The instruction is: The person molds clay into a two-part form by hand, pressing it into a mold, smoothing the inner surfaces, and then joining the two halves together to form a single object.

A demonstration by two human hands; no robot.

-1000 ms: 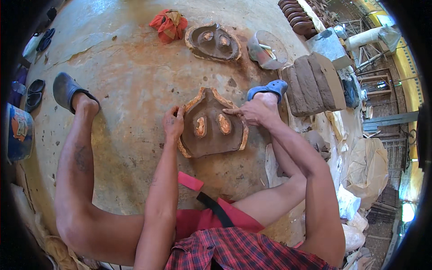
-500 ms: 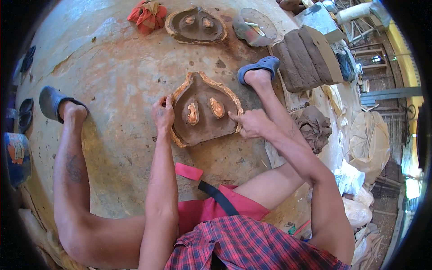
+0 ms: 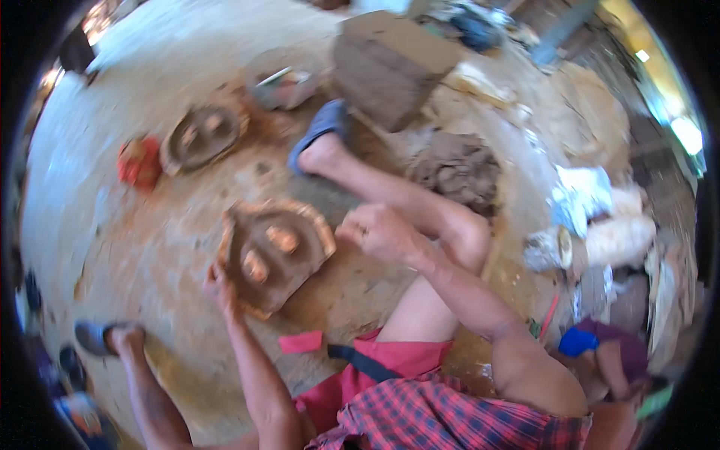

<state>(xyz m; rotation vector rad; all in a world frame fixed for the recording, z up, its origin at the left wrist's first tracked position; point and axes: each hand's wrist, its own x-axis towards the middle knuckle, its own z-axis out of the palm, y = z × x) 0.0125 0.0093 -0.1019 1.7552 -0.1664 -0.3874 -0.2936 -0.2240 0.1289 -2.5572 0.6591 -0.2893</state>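
Dark clay is lining a tan-rimmed mould point(image 3: 322, 222), which is lying on the stained floor point(image 3: 176, 232) in front of the person, between the two hands. Two orange-brown oval knobs point(image 3: 283, 239) are standing up side by side within the lining. Left hand point(image 3: 223, 291) is hovering at the mould's left edge, near the rim; blur is hiding whether its fingers are apart or together, and contact cannot be told. Right hand point(image 3: 382, 231) is hanging just beside the rim on the right, fingers bending inward; cannot tell whether they are closing on anything.

Farther out, a second clay-lined mould point(image 3: 171, 155) is resting on the floor, with a red cloth bundle point(image 3: 139, 161) sitting just beside it, to the left. A round bowl point(image 3: 259, 94) is holding a pale stick point(image 3: 277, 76). Right of the bowl, a big brown clay block point(image 3: 394, 67) is standing near the blue clog point(image 3: 322, 124) on the right foot. A rough clay heap point(image 3: 454, 171) is lying beyond the right leg. Nearer the body, a pink slab point(image 3: 301, 343) is lying by a black strip point(image 3: 364, 362), which is crossing onto the red shorts point(image 3: 405, 352).
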